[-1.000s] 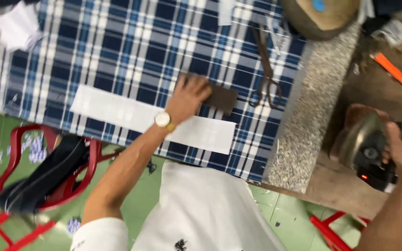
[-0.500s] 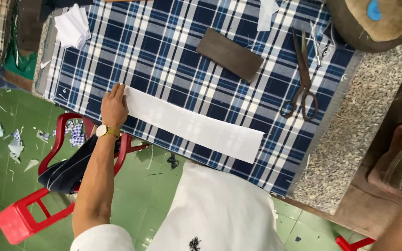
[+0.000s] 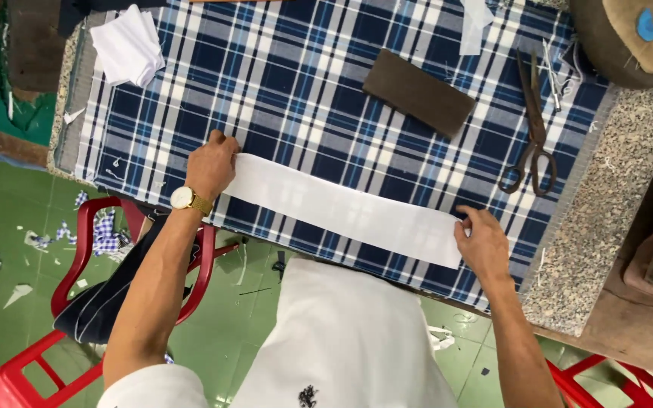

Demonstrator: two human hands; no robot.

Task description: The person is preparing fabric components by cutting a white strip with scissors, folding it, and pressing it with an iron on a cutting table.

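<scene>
Around your work lie a dark brown rectangular block (image 3: 419, 92) on the blue plaid cloth (image 3: 304, 83) beyond the strip, a pair of scissors (image 3: 532, 125) to its right near the cloth's edge, and a folded white cloth (image 3: 128, 47) at the far left corner. None of them touches the long white strip (image 3: 341, 209), which lies flat and slanted across the near part of the counter (image 3: 606, 219).

Your left hand (image 3: 210, 166), with a watch at the wrist, presses down on the strip's left end, fingers curled over it. Your right hand (image 3: 483, 242) pinches the right end, fingers bent at its corner.

The strip runs close to the cloth's near edge; a red chair (image 3: 77, 264) stands on the green floor just below your left arm. Bare speckled counter lies to the right of the cloth.
</scene>
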